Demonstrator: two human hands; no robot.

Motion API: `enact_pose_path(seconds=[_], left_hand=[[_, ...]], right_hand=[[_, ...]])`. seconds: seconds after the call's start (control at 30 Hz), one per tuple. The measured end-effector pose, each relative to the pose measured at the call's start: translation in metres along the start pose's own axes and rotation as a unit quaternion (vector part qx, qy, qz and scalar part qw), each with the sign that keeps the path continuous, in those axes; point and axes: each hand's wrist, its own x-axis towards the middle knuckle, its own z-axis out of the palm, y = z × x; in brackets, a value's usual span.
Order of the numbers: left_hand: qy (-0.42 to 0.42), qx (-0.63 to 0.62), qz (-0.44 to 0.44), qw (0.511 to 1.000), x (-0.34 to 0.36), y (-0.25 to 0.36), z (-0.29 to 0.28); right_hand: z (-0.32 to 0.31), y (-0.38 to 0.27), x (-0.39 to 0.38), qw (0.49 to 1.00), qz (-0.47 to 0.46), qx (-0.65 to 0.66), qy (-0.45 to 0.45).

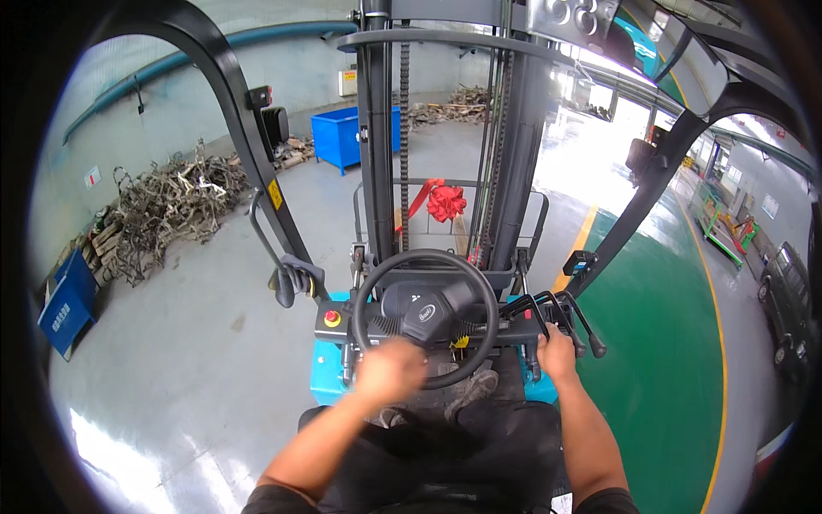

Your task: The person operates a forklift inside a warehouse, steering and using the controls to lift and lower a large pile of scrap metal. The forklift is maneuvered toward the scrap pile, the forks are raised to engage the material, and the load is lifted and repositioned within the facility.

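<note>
I sit at the controls of a forklift, with a black steering wheel [492,319] in front of me. My left hand [391,370] is over the wheel's lower left rim, smeared by motion; its fingers cannot be made out. To the right of the wheel, my right hand [556,353] is closed around a black control lever [539,314]. Another lever with a black knob [598,349] stands just right of that hand. A red push button [332,318] is on the panel left of the wheel.
The mast [377,154] with its chains rises ahead, and a red ribbon bow [445,204] hangs there. Scrap metal [175,210] is heaped along the left wall, near a blue bin [336,139]. A green floor lane [651,377] runs at right, with a dark car [786,300] beyond it.
</note>
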Motion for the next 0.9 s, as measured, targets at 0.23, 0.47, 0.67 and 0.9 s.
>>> enact_pose_path(seconds=[0.23,0.47,0.67,0.9], left_hand=[[0.035,0.127,-0.117,0.984,0.202,-0.046,0.021],[0.014,0.002,0.164,0.986,0.051,0.057,0.046],[0.067,0.082,-0.019,0.994,0.024,-0.068,-0.030],[0.127,0.071,-0.061,0.987,0.104,-0.093,-0.018]], right_hand=[[0.004,-0.003,0.045,0.999,0.033,0.041,0.012],[0.015,0.004,0.072,0.998,0.011,0.063,0.004],[0.009,-0.006,0.081,0.999,0.018,0.046,-0.016],[0.006,-0.003,0.055,0.997,0.019,0.076,0.021]])
